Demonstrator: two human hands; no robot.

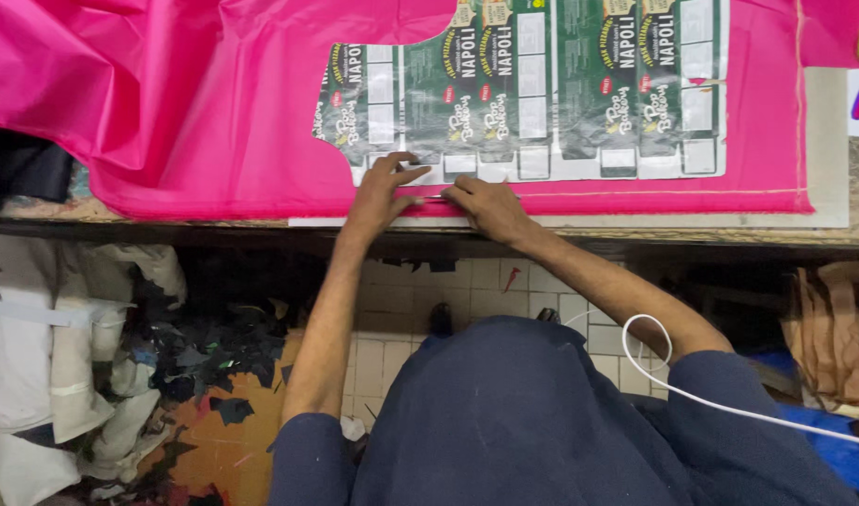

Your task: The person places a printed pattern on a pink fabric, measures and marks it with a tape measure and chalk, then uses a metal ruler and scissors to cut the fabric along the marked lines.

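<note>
Lowest in the frame is my dark blue top (523, 422), with a white cable (692, 394) looping across my right sleeve. To the lower left, beyond my left arm, dark fabric scraps (214, 365) litter the floor beside pale bundles (55, 356), and at the right edge sits a brown heap (837, 328).

Higher up, at the frame's middle, my left hand (381, 192) lies with its fingers spread flat, the tips pressing the bottom edge of a cardboard pattern (533, 94) made from printed dark green packaging. My right hand (488, 208) rests just beside it, fingers curled down and pinched on the near edge of the pink fabric (195, 103); whether something thin sits between them I cannot tell.

The pattern lies on the pink fabric in the upper middle and right of the frame. The fabric spreads across the table (828, 141), bunching in folds at the upper left.
</note>
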